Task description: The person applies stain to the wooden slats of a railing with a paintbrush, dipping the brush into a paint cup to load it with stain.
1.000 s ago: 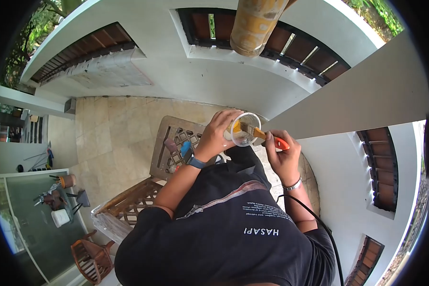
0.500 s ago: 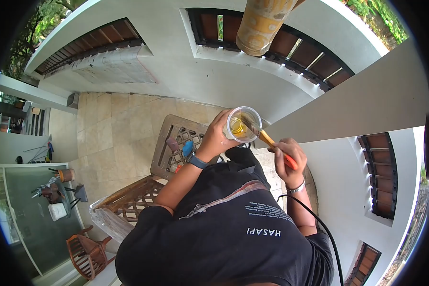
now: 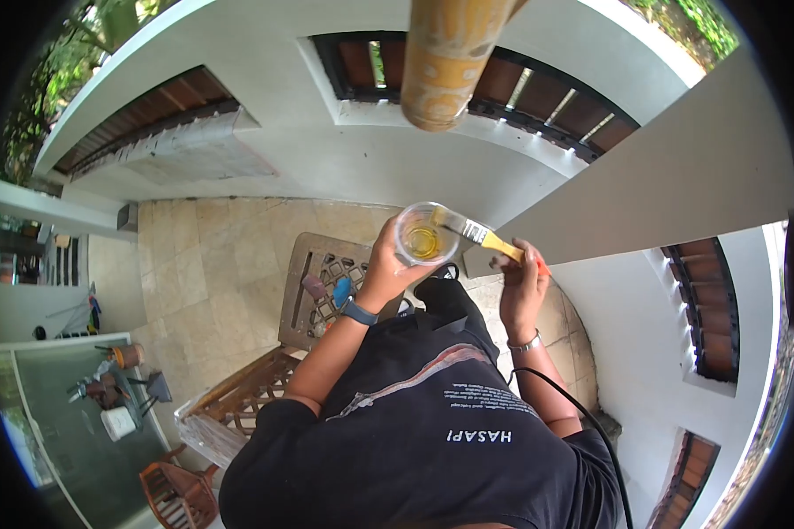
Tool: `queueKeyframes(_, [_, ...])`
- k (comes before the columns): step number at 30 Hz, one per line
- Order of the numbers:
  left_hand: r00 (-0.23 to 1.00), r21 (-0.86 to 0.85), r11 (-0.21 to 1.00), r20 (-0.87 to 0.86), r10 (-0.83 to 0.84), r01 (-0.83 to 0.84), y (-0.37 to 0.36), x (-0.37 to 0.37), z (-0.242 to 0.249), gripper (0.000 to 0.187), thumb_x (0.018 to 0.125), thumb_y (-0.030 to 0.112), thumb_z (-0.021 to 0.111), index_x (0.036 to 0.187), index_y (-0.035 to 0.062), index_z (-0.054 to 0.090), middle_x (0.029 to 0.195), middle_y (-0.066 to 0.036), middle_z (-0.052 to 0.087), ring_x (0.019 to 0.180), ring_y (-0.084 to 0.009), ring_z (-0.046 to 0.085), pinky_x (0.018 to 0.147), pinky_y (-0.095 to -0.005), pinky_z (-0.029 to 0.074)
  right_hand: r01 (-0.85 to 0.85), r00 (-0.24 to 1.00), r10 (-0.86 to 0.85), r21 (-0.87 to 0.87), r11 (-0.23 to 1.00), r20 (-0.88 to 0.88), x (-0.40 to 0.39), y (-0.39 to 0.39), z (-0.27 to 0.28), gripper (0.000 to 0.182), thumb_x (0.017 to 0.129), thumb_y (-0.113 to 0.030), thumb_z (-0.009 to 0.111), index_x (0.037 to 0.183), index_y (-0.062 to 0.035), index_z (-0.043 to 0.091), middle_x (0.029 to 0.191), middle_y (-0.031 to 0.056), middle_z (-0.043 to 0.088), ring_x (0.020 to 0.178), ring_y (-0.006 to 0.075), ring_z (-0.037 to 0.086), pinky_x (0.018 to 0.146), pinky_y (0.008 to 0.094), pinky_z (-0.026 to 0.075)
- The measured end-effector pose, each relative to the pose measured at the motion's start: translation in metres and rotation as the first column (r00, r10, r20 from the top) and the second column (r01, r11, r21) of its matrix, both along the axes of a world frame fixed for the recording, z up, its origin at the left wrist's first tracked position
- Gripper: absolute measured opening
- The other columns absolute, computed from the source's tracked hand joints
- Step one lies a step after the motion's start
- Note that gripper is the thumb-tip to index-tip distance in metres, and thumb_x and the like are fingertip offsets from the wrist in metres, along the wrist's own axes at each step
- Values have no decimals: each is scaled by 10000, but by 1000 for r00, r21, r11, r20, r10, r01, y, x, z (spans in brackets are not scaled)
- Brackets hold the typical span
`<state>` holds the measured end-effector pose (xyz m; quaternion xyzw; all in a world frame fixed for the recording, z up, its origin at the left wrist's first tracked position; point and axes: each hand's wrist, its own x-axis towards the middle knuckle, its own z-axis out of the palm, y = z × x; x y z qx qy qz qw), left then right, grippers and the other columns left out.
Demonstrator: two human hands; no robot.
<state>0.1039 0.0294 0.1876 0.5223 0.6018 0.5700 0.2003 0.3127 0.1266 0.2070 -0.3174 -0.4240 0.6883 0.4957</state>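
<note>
My left hand (image 3: 388, 269), with a dark watch at its wrist, is wrapped around a clear plastic cup (image 3: 403, 236). A little yellowish liquid (image 3: 423, 242) lies in the bottom of the cup. In my right hand (image 3: 523, 286) is a paintbrush (image 3: 501, 246) with a yellow handle and an orange-red end. The brush points left, its bristles at the cup's right rim. Above the cup, near the top of the view, hangs the rounded end of a patchy yellow-brown wooden piece (image 3: 445, 75).
Left of my legs stands a wooden chair (image 3: 295, 256) with a lattice seat, bearing a blue item (image 3: 341, 291) and a reddish one (image 3: 313, 286). Another wooden chair (image 3: 178, 494) is at lower left. A black cable (image 3: 582, 414) crosses my right arm. White walls (image 3: 326, 159) surround the tiled floor (image 3: 212, 256).
The paintbrush has risen from inside the cup to its rim, and its handle lies flatter. My left hand still holds the cup. The whole view has shifted slightly.
</note>
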Motion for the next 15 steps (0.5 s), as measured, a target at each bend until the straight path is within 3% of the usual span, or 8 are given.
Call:
queueKeyframes(2, [992,-19,999,115,53,-51,4,-4,-14,829,706,57,856,1393,-16,398,1323,-154,551,1235,-236,543,1048,-380,443,-42,957,-26,-229,973,-288,-11,14,-21,393,1040,-295,482,1243,32,560,957,135,685,881,211,657,886,365,529])
queueKeyframes(4, [994,-18,1000,105,8,-6,10,-10,-23,856,699,32,856,1406,-14,375,1350,-163,523,1243,-245,534,1045,-379,449,41,920,-147,-284,958,-364,-30,25,-35,416,1040,-296,485,1272,44,542,1029,154,683,935,222,660,924,370,522])
queueKeyframes(6, [978,-81,996,199,62,-47,12,-14,-33,860,699,19,850,1410,-11,367,1342,-160,523,1231,-248,540,1039,-388,461,168,943,-214,-192,967,-255,-50,44,-55,452,1038,-315,485,1306,48,511,1079,161,661,1017,244,643,971,387,493])
queueKeyframes(8, [988,-133,987,113,106,-91,13,-17,-39,873,691,7,847,1415,-5,359,1336,-157,520,1224,-251,539,1030,-401,474,315,938,-324,-92,945,-119,-73,74,-72,468,1053,-309,454,1326,69,494,1116,188,667,1019,251,660,953,384,510])
queueKeyframes(11, [978,-234,970,178,108,-64,8,-21,-67,894,658,-27,839,1414,2,361,1327,-155,523,1225,-257,534,1031,-419,474,521,853,-521,3,853,-16,-100,128,-107,452,1061,-291,440,1326,71,494,1117,193,668,1013,245,662,941,372,518])
queueKeyframes(13, [980,-273,961,173,99,-49,4,-26,-85,902,645,-38,835,1413,4,363,1326,-156,524,1227,-259,532,1030,-419,475,721,673,-733,132,680,102,-113,170,-136,433,1059,-247,441,1325,92,490,1105,194,673,1017,233,663,935,359,514])
queueKeyframes(15, [998,-334,941,-5,63,-61,-6,-36,-110,905,625,-48,827,1402,11,367,1324,-158,523,1218,-261,535,1023,-417,476,788,579,-805,165,594,129,-118,207,-168,423,1058,-237,444,1328,85,490,1114,196,671,1020,239,662,936,356,513])
